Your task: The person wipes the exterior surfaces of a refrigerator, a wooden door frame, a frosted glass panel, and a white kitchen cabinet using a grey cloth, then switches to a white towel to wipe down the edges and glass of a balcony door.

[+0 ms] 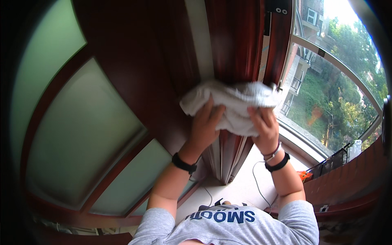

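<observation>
A white cloth (pixel 235 107), somewhat blurred, lies bunched between my two hands against the edge of a dark red wooden door frame (pixel 235 39). My left hand (pixel 206 122) presses on the cloth's left part with fingers spread over it. On the right part of the cloth rests my right hand (pixel 265 125), its fingertips bent onto the fabric. Both wrists bear black bands, and the right one also has a bracelet. The cloth hides the part of the frame behind it.
To the left stands a dark wooden door with frosted glass panels (pixel 82 128). A glazed window (pixel 333 98) is at the right, with a wood-toned panel (pixel 343 183) below. Thin cables (pixel 255 177) run over the pale floor (pixel 245 186). An orange item (pixel 304 175) lies near the panel.
</observation>
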Available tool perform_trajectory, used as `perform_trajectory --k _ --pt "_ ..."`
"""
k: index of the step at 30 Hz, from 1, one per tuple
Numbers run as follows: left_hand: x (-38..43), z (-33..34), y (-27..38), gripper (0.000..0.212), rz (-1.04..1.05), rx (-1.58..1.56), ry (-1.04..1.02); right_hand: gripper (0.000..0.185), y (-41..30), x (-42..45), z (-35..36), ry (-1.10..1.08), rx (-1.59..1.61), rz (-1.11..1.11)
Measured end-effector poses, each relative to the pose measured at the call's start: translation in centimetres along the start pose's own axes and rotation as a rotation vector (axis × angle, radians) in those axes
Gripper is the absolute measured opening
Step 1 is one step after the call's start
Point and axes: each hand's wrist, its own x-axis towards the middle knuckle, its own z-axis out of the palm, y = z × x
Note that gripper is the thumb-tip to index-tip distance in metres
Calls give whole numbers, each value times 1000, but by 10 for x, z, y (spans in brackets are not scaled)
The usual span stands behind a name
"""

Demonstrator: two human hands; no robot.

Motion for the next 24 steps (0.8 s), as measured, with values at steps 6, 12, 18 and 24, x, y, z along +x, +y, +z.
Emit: perform_trajectory --k 6,12,18,24 --pt "-28 13 7 45 53 75 -33 60 10 -45 2 -226 10 -29" --pt "95 -42 7 49 192 58 173 64 -2 71 -39 -167 -258 -108" --pt "200 -97 18 64 202 -20 277 62 -25 197 -71 89 -575 -274" --pt "288 -123 -4 60 357 22 543 63 -27 289 -86 154 -549 -356"
